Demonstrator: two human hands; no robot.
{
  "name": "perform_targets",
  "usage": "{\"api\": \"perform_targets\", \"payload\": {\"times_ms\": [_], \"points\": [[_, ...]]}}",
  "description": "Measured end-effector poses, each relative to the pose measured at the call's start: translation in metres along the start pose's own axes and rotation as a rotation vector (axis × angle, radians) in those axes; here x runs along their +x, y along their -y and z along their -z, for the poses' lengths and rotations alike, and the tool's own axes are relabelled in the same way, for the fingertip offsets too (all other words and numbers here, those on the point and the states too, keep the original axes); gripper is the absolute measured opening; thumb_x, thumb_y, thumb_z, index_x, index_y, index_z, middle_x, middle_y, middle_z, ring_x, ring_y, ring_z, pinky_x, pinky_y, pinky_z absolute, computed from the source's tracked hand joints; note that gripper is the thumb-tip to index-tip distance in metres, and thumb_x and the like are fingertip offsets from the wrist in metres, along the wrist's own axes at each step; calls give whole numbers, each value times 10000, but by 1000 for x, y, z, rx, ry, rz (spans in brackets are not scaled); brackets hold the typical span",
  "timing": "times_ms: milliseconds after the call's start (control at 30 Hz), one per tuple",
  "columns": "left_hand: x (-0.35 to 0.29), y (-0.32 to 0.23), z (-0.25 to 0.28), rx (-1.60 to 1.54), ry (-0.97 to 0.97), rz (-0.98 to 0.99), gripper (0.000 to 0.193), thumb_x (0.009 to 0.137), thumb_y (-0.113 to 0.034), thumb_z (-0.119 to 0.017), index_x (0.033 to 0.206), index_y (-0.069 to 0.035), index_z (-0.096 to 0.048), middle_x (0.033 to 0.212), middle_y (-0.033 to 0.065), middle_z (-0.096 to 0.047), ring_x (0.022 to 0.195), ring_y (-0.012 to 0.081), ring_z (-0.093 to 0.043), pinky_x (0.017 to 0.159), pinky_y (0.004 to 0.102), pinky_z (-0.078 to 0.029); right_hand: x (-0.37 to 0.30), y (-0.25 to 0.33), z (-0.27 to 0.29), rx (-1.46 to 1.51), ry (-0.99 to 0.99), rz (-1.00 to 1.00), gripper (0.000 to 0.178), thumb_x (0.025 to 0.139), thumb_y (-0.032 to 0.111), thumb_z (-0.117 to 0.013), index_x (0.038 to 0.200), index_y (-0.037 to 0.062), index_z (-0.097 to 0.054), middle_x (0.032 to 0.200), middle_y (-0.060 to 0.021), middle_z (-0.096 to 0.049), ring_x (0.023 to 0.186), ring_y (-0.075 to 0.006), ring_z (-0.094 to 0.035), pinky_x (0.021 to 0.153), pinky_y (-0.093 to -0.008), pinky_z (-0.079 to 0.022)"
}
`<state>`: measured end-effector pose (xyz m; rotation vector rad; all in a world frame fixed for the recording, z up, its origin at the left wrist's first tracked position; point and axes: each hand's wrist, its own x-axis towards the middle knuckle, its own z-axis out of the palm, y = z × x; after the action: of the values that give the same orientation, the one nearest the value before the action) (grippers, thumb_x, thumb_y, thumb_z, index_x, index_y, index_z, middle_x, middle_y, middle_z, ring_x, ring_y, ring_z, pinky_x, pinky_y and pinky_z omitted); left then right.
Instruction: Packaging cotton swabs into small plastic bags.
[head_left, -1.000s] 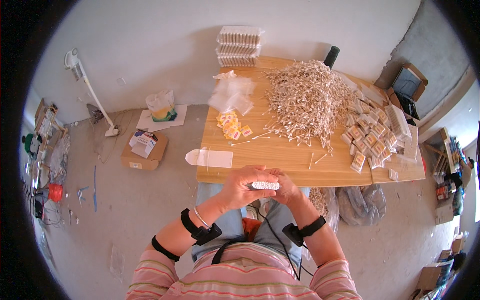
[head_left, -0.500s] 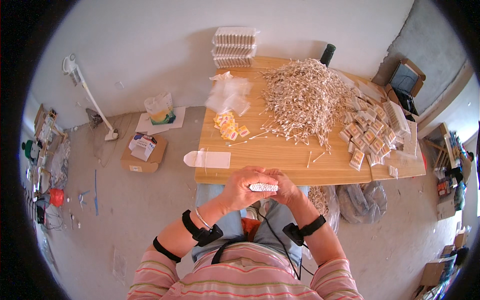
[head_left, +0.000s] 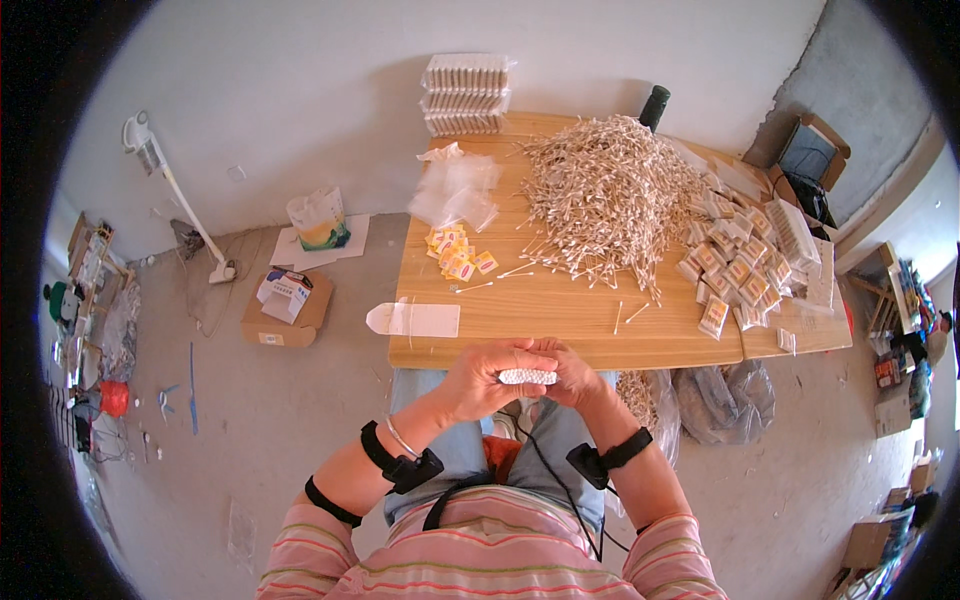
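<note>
Between my two hands, just off the table's near edge, is a tight bundle of cotton swabs (head_left: 527, 377), its white tips facing me. My left hand (head_left: 482, 372) wraps it from the left, thumb over the top. From the right, my right hand (head_left: 572, 374) closes on the other end, fingers meeting those of the left; part of the bundle is hidden by them. A white card strip with a pointed end (head_left: 425, 319) lies on the table (head_left: 560, 345) left of my hands. Behind it are yellow-and-white labels (head_left: 460, 254) and clear plastic bags (head_left: 456, 190).
A big heap of loose cotton swabs (head_left: 612, 195) covers the table's middle. Small filled packets (head_left: 738, 262) pile up at right, and stacked packs (head_left: 466, 94) stand at the back left. Plastic sacks (head_left: 725, 400) sit below the right edge; a cardboard box (head_left: 290, 318) is on the floor at left.
The fingers of both hands have shifted slightly around the swab bundle, which stays in almost the same place. Nothing on the table has visibly moved.
</note>
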<state>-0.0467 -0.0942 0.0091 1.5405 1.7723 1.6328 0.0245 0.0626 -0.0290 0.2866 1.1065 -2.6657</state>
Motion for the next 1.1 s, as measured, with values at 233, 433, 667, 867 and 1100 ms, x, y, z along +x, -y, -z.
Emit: {"api": "perform_targets", "payload": {"times_ms": [233,433,667,867,1100], "points": [[-3,-7,1,-195,-66,166,343,767,-97,-784,1091,-59,-679,1001,50,-701,951,126,-632,864,285,-502,1,-1,3,-30,-112,9,200,939,186,-560,1053,42,-639,785,-3,-634,601,-70,-567,456,-191,-413],[-5,-1,2,-149,-82,216,283,805,-84,-748,1071,-30,-668,1038,69,-708,958,156,-664,854,273,-521,12,-11,34,86,211,-101,145,942,194,-567,974,69,-632,743,16,-610,580,-84,-555,446,-227,-393],[-5,3,-3,-64,-21,155,231,819,-75,-730,1040,-25,-681,1002,68,-718,920,146,-679,822,270,-530,5,0,13,-115,-51,-90,133,935,186,-574,902,74,-636,684,18,-587,521,-75,-486,429,-227,-344],[-5,4,-4,-143,-42,253,226,814,-65,-737,1033,-35,-691,996,79,-717,896,141,-673,822,279,-530,8,-6,17,-44,1,-108,140,944,191,-552,914,81,-634,676,24,-574,521,-63,-483,422,-218,-333],[-8,0,-3,-164,-132,142,207,824,-51,-715,1025,-26,-676,981,66,-707,883,117,-647,788,268,-527,6,-2,1,-93,-36,-99,163,966,197,-507,919,80,-611,730,27,-577,521,-52,-476,422,-206,-354]]}}
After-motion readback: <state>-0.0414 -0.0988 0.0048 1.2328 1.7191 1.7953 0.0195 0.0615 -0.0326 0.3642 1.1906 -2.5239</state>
